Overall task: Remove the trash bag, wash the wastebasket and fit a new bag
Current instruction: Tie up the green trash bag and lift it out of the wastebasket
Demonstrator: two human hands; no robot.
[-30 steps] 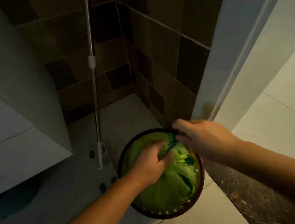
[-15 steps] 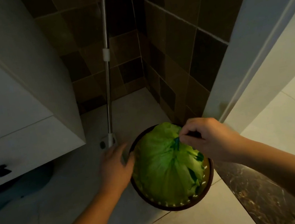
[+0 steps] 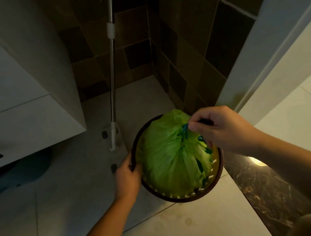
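A round brown wastebasket (image 3: 208, 191) with a slotted yellow inside stands on the floor in a tiled corner. A full green trash bag (image 3: 167, 159) bulges out of it, gathered at the top with a blue drawstring (image 3: 185, 129). My right hand (image 3: 222, 129) pinches that drawstring and the gathered bag top over the basket's far right side. My left hand (image 3: 126, 176) grips the basket's left rim, thumb hooked over the edge.
A mop with a metal pole (image 3: 113, 74) leans in the corner just left of the basket. A white cabinet (image 3: 23, 118) with a black handle hangs at the left. A white door frame (image 3: 259, 42) and dark marble threshold (image 3: 261, 189) are at the right.
My left hand left the bag top and went down to grip the basket's left rim. My right hand kept the drawstring and the bag now stands higher out of the basket.
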